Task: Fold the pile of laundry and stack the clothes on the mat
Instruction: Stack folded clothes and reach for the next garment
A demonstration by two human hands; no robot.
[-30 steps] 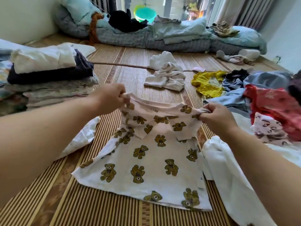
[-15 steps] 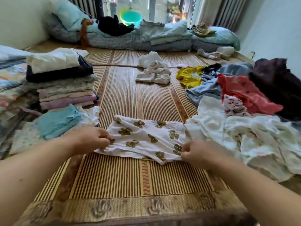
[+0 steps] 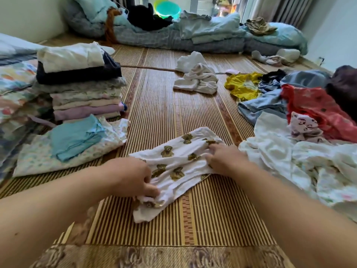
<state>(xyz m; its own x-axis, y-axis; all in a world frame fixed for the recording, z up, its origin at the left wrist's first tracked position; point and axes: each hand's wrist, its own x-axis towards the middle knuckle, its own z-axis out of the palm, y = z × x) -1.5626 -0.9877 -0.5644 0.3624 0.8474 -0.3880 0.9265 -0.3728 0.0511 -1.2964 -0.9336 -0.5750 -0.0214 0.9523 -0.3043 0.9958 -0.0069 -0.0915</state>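
A white shirt printed with brown teddy bears [image 3: 179,157] lies half folded on the striped bamboo mat [image 3: 164,105] in front of me. My left hand [image 3: 133,178] pinches its near left edge, fingers curled round the cloth. My right hand [image 3: 224,159] grips the shirt's right side, fingers bent into the fabric. A tall stack of folded clothes [image 3: 81,84] stands at the left, with a folded teal piece [image 3: 75,136] on a floral cloth beside it. The unfolded laundry pile [image 3: 301,132] spreads at the right: white, red, blue and yellow garments.
A crumpled white garment [image 3: 197,78] lies mid-mat further back. Bedding and pillows [image 3: 193,33] line the far wall, with a green basin [image 3: 166,10] behind. A floral quilt [image 3: 13,89] borders the left. The mat's patterned hem [image 3: 154,256] runs along the near edge.
The shirt, first held up by its shoulders, was laid down and folded in half lengthwise. Now both hands have moved inward, bunching it into a narrower, slanted strip.
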